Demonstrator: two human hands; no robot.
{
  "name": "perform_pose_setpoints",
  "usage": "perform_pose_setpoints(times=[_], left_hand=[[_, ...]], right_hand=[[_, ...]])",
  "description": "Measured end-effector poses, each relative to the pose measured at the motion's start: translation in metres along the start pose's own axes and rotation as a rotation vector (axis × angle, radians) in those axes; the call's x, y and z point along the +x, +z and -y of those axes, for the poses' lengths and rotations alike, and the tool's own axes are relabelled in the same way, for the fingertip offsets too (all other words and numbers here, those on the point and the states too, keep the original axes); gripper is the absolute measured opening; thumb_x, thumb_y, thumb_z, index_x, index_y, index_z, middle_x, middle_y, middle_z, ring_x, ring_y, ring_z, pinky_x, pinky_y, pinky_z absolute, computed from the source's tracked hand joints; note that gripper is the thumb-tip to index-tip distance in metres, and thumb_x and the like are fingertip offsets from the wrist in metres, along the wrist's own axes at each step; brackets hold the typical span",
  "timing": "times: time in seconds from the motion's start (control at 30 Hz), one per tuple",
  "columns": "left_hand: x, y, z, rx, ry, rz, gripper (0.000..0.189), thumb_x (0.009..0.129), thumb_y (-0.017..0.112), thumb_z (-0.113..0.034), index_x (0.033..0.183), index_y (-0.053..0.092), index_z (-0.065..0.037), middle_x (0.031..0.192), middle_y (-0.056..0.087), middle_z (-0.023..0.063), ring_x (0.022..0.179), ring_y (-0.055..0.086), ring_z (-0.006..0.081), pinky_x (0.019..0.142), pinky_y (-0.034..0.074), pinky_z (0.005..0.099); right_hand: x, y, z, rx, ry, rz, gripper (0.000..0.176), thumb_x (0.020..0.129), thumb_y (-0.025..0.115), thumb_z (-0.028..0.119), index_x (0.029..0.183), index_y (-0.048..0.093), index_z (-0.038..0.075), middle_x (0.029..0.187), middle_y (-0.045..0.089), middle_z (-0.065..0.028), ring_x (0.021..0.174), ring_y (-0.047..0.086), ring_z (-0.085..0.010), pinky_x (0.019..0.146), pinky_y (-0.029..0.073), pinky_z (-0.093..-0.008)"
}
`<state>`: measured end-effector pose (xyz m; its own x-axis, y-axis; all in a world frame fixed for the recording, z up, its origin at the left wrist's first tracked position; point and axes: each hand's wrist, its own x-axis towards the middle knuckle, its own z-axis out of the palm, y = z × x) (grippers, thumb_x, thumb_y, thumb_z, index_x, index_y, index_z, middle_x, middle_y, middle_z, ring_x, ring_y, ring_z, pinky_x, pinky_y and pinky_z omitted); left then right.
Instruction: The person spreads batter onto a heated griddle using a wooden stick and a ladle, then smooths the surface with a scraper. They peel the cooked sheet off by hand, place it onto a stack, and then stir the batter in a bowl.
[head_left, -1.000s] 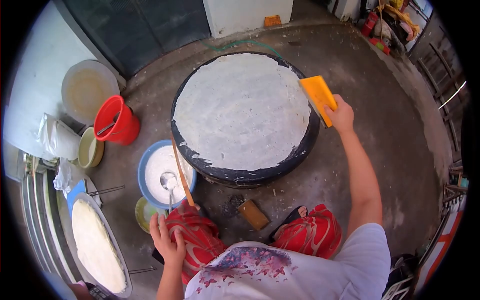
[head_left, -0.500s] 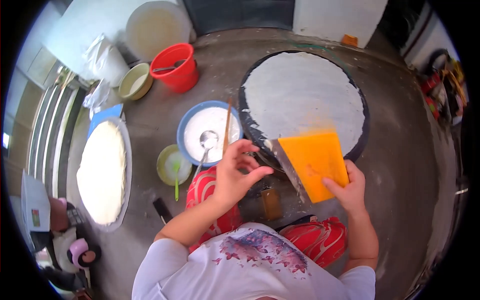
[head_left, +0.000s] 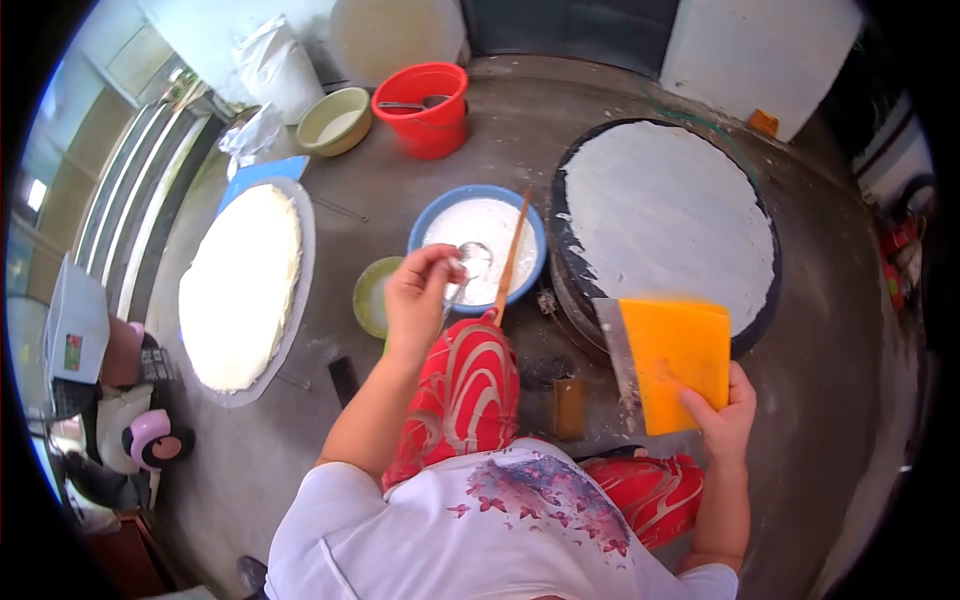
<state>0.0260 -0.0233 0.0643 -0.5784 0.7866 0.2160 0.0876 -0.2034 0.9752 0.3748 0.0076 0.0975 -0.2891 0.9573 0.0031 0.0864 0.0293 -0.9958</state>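
My right hand (head_left: 722, 412) grips a yellow scraper (head_left: 685, 360) with a thin dark blade edge, held over the near rim of a round black griddle (head_left: 765, 300). A thin white sheet of batter (head_left: 670, 215) covers most of the griddle's top. My left hand (head_left: 420, 300) is closed in a pinch beside a blue bowl (head_left: 421, 218) of white batter; a small whitish bit shows at its fingertips, too small to name. In the bowl rest a metal ladle (head_left: 476, 262), its handle partly behind my hand, and a wooden stick (head_left: 515, 250). A green bowl (head_left: 368, 300) is partly hidden by my left hand.
On the left, a pale stack of thin sheets (head_left: 240, 290) lies on a round board (head_left: 303, 240). A red bucket (head_left: 425, 130) and an olive basin (head_left: 335, 122) stand farther back. A brown block (head_left: 569, 408) lies on the floor near my feet.
My left hand has moved left, away from the scraper to the batter bowl, and its fingers have closed to a pinch. My right hand keeps the scraper; the view has turned left.
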Motion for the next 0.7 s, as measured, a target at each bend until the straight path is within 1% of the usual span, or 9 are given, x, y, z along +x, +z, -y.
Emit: perform_pose_setpoints(times=[0.1,0.23,0.27,0.33,0.43,0.47,0.57,0.63,0.7], left_hand=[[0.021,-0.058,0.022,0.435,0.103,-0.149,0.016,0.083,0.044,0.005,0.092,0.057,0.003,0.079,0.058,0.0047,0.072,0.056,0.0094,0.068,0.044,0.0212],[0.038,-0.114,0.050,0.841,0.158,-0.172,0.017,0.082,0.048,0.000,0.094,0.059,-0.001,0.082,0.060,0.0056,0.072,0.056,0.0126,0.069,0.045,0.0240],[0.038,-0.121,0.053,0.850,0.145,-0.177,0.017,0.082,0.048,0.000,0.094,0.059,-0.001,0.082,0.060,0.0056,0.072,0.056,0.0126,0.069,0.045,0.0240],[0.037,-0.129,0.057,0.839,0.049,-0.238,0.015,0.078,0.052,-0.001,0.091,0.059,-0.001,0.089,0.060,0.0118,0.078,0.059,0.0238,0.070,0.046,0.0287],[0.033,-0.132,0.059,0.774,0.110,-0.266,0.015,0.078,0.053,-0.004,0.092,0.060,-0.002,0.092,0.059,0.0114,0.082,0.059,0.0233,0.072,0.045,0.0292],[0.029,-0.132,0.060,0.754,0.086,-0.208,0.019,0.082,0.052,-0.004,0.099,0.058,-0.001,0.098,0.058,0.0075,0.088,0.057,0.0152,0.075,0.045,0.0262],[0.011,-0.110,0.052,0.711,0.142,-0.114,0.022,0.082,0.052,-0.004,0.103,0.056,-0.002,0.104,0.055,0.0081,0.096,0.054,0.0153,0.079,0.044,0.0262],[-0.005,-0.092,0.045,0.699,0.157,-0.048,0.025,0.082,0.050,-0.003,0.107,0.054,-0.002,0.112,0.051,0.0092,0.104,0.050,0.0169,0.083,0.043,0.0268],[-0.020,-0.074,0.040,0.658,0.184,0.000,0.027,0.079,0.053,-0.003,0.105,0.054,-0.001,0.112,0.051,0.0134,0.105,0.049,0.0254,0.087,0.039,0.0321]], right_hand=[[-0.004,-0.001,-0.002,0.024,0.052,-0.059,0.026,0.070,0.066,0.000,0.093,0.054,-0.001,0.086,0.059,-0.0031,0.077,0.054,-0.0088,0.071,0.044,-0.0223],[-0.006,0.001,-0.008,-0.013,0.092,-0.126,0.026,0.071,0.065,0.003,0.093,0.053,0.002,0.085,0.058,-0.0032,0.076,0.054,-0.0095,0.071,0.044,-0.0220],[-0.006,0.001,-0.010,-0.027,0.102,-0.144,0.025,0.071,0.065,0.003,0.094,0.053,0.002,0.086,0.058,-0.0034,0.076,0.055,-0.0100,0.071,0.044,-0.0223],[-0.006,-0.003,-0.017,-0.046,0.121,-0.156,0.025,0.072,0.064,0.004,0.095,0.053,0.002,0.086,0.058,-0.0037,0.076,0.055,-0.0105,0.072,0.044,-0.0226],[-0.003,-0.020,-0.035,-0.153,0.098,-0.175,0.024,0.075,0.063,0.005,0.096,0.053,0.003,0.087,0.058,-0.0042,0.077,0.056,-0.0110,0.072,0.045,-0.0231],[-0.001,-0.026,-0.041,-0.170,0.118,-0.218,0.023,0.076,0.063,0.005,0.097,0.053,0.003,0.088,0.058,-0.0043,0.078,0.055,-0.0110,0.073,0.044,-0.0233],[0.016,-0.057,-0.066,-0.198,0.118,-0.319,0.023,0.077,0.062,0.004,0.099,0.053,0.001,0.091,0.058,-0.0046,0.081,0.055,-0.0114,0.075,0.044,-0.0236],[0.024,-0.090,-0.084,-0.191,0.066,-0.455,0.026,0.077,0.061,0.004,0.101,0.052,-0.001,0.094,0.058,-0.0052,0.083,0.055,-0.0122,0.076,0.043,-0.0240],[0.035,-0.130,-0.113,-0.176,0.034,-0.632,0.029,0.077,0.062,0.004,0.104,0.051,-0.002,0.095,0.057,-0.0061,0.085,0.055,-0.0129,0.078,0.043,-0.0245]])
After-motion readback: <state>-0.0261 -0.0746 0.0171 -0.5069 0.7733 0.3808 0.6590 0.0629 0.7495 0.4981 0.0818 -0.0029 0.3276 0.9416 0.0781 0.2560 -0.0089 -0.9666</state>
